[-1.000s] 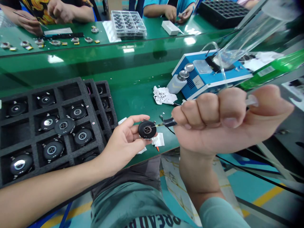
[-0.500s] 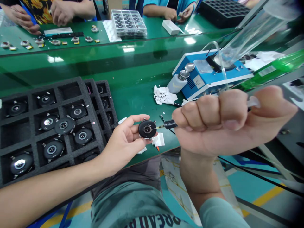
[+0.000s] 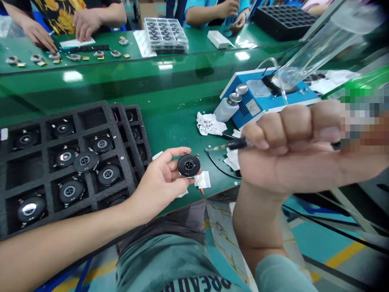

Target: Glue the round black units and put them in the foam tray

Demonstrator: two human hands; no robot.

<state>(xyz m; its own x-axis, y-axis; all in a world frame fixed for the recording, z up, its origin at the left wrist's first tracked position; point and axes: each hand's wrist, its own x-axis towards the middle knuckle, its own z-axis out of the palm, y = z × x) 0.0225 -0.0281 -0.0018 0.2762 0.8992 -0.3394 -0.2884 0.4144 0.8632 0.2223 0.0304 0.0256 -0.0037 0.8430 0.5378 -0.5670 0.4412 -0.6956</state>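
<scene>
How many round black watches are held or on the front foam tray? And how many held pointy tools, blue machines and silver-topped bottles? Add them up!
Held watch: 1
Watches on the front foam tray: 8 plainly visible, not counting any the arm covers
Pointy tool: 1
Blue machine: 1
Silver-topped bottle: 1
Total: 12

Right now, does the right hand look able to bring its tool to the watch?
Probably yes. The right hand points its tool roughly towards the watch, and I see nothing blocking the gap. The left hand grips the edge, leaving the face uncovered.
</scene>
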